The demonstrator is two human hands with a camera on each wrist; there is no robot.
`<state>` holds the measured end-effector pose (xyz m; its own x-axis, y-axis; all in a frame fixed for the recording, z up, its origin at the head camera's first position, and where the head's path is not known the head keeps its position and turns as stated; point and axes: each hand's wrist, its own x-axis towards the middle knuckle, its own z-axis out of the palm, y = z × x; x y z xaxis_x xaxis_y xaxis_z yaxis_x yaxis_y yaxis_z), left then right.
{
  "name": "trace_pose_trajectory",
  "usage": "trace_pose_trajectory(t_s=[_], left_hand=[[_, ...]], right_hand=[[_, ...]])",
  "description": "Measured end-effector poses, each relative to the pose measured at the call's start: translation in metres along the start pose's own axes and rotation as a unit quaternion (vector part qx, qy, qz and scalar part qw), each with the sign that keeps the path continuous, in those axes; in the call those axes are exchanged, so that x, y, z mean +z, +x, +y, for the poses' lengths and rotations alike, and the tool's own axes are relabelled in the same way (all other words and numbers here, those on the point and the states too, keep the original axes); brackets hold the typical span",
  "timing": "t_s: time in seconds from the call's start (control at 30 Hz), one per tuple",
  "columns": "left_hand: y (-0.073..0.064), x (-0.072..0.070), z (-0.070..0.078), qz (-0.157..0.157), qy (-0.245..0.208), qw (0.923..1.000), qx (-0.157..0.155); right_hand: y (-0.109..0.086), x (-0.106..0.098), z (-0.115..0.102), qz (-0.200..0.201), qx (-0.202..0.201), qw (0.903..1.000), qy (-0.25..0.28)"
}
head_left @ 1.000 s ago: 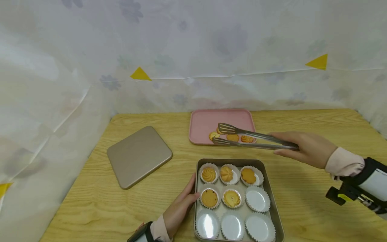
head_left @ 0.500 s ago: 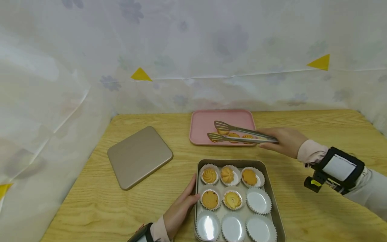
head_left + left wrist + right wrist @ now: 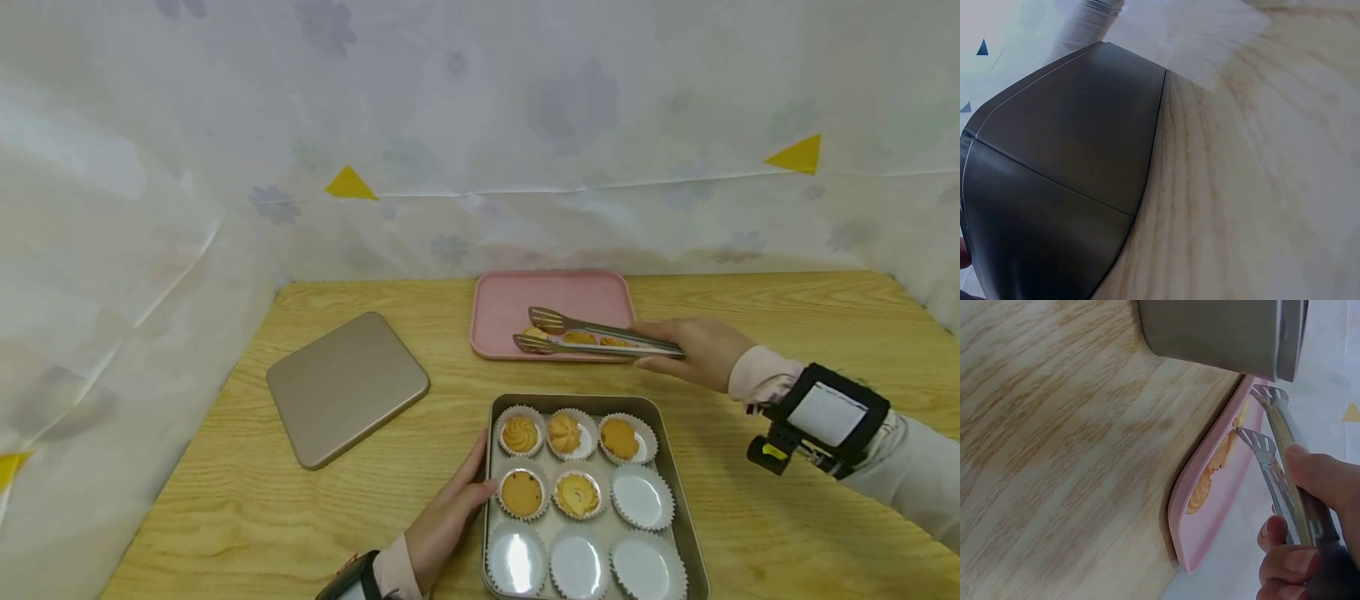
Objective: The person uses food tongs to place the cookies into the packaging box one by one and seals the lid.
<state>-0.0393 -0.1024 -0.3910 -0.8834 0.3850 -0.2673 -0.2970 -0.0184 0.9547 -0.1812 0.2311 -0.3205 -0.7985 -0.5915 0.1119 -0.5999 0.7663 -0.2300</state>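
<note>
Metal tongs (image 3: pixel 600 350) extend from the right hand (image 3: pixel 697 350), reaching across to the left over a pink tray (image 3: pixel 517 287) near the middle of the surface's far edge. That hand grips them at the handle end, its thumb along one arm and curled fingers on the other. Their slotted tips stand apart above a cluster of loose cookies (image 3: pixel 1199 495) by the tray's near rim. Whether the tips touch a cookie is unclear, and the arms partly cover the group. The right hand is just beside the tray's right end, with the loose cookies beyond it to the left.

Nearer the wearer, a baking tin (image 3: pixel 577 402) sits on the surface (image 3: pixel 225 500), in front of the tray and apart from it. The left hand (image 3: pixel 446 517) holds its left wall, thumb over the rim, fingers along the outside. In the tin, white paper cups (image 3: pixel 642 497) form three rows of three; five hold a cookie each: the far row, then the left and middle cups of the centre row. A flat metal panel (image 3: pixel 347 390) lies askew toward the surface's far left corner.
</note>
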Motion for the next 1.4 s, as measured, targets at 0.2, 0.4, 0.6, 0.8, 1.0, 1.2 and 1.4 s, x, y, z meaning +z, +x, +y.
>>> trace_pose_trajectory(t_s=[0.2,0.4,0.6,0.8,1.0,1.2,1.4], left_hand=[[0.001,0.000,0.001,0.002,0.003,1.0000,-0.001],[0.003,0.000,0.001,0.002,0.005,1.0000,0.003],[0.003,-0.001,0.001,0.001,0.005,1.0000,0.004],[0.004,0.000,0.000,0.001,0.002,1.0000,0.003],[0.005,0.000,0.000,0.000,-0.003,1.0000,-0.001],[0.006,0.001,0.000,0.000,-0.003,1.0000,-0.001],[0.005,0.001,0.000,0.003,0.000,1.0000,0.000]], right_hand=[[0.000,0.004,0.001,0.006,-0.007,0.9999,-0.014],[0.000,0.006,0.000,0.009,-0.009,0.9995,-0.029],[0.002,0.004,-0.003,0.003,0.007,0.9994,-0.033],[0.002,0.005,-0.004,0.003,0.015,0.9992,-0.036],[-0.002,0.009,-0.003,0.019,0.017,0.9994,-0.025],[-0.006,0.009,-0.003,0.037,0.020,0.9991,-0.008],[-0.015,0.001,-0.003,0.050,0.009,0.9987,-0.005]])
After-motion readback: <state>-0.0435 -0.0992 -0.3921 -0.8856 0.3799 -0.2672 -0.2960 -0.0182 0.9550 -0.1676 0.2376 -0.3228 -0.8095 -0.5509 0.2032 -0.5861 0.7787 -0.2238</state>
